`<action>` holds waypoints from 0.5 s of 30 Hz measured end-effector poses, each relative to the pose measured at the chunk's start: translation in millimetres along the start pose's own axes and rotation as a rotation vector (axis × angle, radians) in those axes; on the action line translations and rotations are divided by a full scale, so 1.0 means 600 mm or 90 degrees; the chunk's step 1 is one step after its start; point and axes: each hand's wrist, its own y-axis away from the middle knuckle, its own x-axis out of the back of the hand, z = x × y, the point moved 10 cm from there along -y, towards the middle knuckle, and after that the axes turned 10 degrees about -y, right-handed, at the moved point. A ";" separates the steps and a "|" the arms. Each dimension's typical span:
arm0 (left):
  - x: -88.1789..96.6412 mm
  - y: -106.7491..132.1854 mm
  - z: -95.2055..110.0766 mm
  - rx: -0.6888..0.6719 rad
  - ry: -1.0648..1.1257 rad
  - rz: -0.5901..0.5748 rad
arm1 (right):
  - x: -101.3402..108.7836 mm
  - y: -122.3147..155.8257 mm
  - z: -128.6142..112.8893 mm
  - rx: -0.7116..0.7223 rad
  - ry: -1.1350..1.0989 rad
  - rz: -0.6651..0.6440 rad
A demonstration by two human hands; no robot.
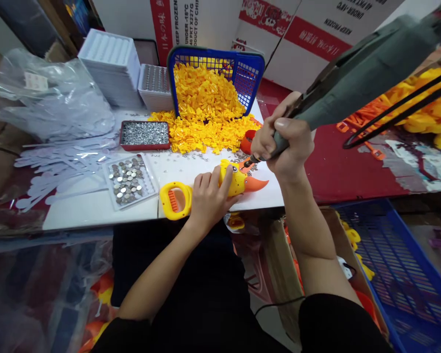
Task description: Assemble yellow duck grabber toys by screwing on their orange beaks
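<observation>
A yellow toy with a ring handle and an orange beak (238,182) lies on the white table (91,208) near its front edge. My left hand (209,196) is wrapped over the toy's middle and presses it down. My right hand (284,142) grips a grey electric screwdriver (353,81), held slanted, with its tip on the toy's head just behind the beak.
A blue basket (252,68) spills small yellow parts behind the toy. A red tray of screws (144,135), a clear tray of round metal discs (128,180), white stacked trays and plastic bags lie to the left. Cardboard boxes stand behind. A blue crate sits at the lower right.
</observation>
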 end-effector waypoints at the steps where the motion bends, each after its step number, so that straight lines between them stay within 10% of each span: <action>1: -0.001 0.000 -0.001 0.002 0.004 -0.005 | -0.004 0.000 0.003 -0.010 0.000 -0.011; 8: 0.013 -0.002 0.009 0.014 -0.053 -0.059 | 0.013 -0.004 -0.009 -0.002 0.024 0.041; 15: 0.001 -0.045 -0.052 0.115 0.103 -0.288 | 0.207 0.025 -0.087 0.216 0.082 0.426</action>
